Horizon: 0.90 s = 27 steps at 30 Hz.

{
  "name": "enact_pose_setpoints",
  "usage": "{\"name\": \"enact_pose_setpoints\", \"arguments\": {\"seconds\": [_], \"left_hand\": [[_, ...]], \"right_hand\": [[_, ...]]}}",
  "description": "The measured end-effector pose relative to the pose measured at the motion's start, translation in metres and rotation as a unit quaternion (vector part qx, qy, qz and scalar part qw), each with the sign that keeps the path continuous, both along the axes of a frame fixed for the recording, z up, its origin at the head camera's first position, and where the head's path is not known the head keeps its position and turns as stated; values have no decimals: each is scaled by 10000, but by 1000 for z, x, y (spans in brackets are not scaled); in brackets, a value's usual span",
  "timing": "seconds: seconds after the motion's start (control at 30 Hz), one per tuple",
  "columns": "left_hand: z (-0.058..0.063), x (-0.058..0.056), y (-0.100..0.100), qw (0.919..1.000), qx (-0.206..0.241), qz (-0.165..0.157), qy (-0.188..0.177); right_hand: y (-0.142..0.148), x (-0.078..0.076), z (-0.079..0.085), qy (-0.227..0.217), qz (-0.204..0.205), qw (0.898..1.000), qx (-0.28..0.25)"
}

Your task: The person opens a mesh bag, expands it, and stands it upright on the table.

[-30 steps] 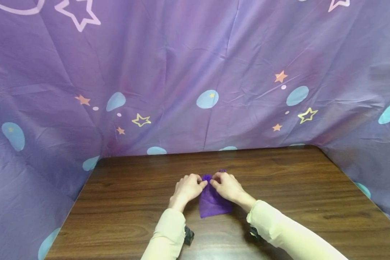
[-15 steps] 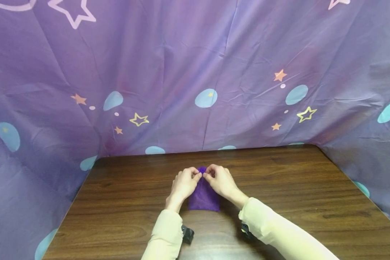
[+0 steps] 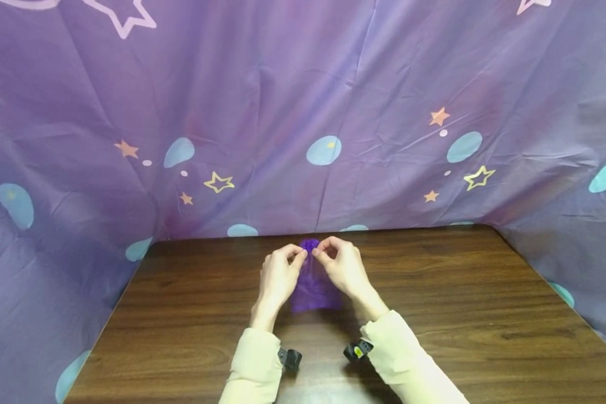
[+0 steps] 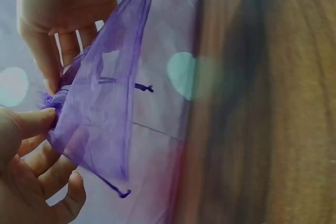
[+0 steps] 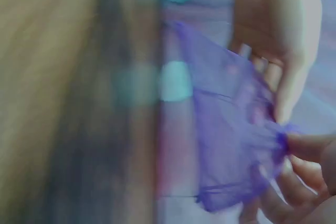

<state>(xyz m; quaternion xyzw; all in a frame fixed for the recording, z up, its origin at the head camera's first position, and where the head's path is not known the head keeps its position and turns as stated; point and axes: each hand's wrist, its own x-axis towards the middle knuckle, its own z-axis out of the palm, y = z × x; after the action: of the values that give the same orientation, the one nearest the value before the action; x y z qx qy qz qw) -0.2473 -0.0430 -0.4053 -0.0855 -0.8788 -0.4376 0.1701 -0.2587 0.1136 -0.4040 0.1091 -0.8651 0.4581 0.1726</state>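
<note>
A sheer purple drawstring pouch (image 3: 315, 294) hangs between my hands, its gathered neck uppermost. My left hand (image 3: 278, 275) pinches one side of the neck between thumb and fingers. From the other side my right hand (image 3: 347, 269) pinches it too, the fingertips of both hands close together. In the left wrist view the pouch (image 4: 107, 114) fans out from the cinched top, and knotted purple cord ends (image 4: 144, 87) stick out past it. Through the thin fabric, fingers show behind. The right wrist view has the pouch (image 5: 226, 124) somewhat blurred.
A dark brown wood-grain table (image 3: 197, 320) lies below my hands. Behind it and at both sides hangs a purple cloth (image 3: 262, 112) with stars and blue ovals. Black wrist cameras (image 3: 290, 359) sit under my pale sleeves (image 3: 255, 359).
Both hands have come to pinch the pouch's neck and have raised it away from me, up off the table. The pouch shifted slightly left and now hangs more upright.
</note>
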Motion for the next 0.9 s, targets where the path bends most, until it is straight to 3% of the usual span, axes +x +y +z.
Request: {"name": "enact_pose_setpoints", "arguments": {"seconds": [0.23,0.5,0.77,0.9], "left_hand": [[12,6,-5,10000,-45,-53,-20],[19,14,-6,9992,-15,-398,30],[16,15,-2,9971,248,-708,131],[15,15,-3,9945,577,-871,11]], "right_hand": [[4,9,12,-396,503,9972,-383],[11,20,12,-666,826,9827,-1516],[17,23,8,-747,704,9809,-1654],[17,23,7,-723,664,9801,-1725]]}}
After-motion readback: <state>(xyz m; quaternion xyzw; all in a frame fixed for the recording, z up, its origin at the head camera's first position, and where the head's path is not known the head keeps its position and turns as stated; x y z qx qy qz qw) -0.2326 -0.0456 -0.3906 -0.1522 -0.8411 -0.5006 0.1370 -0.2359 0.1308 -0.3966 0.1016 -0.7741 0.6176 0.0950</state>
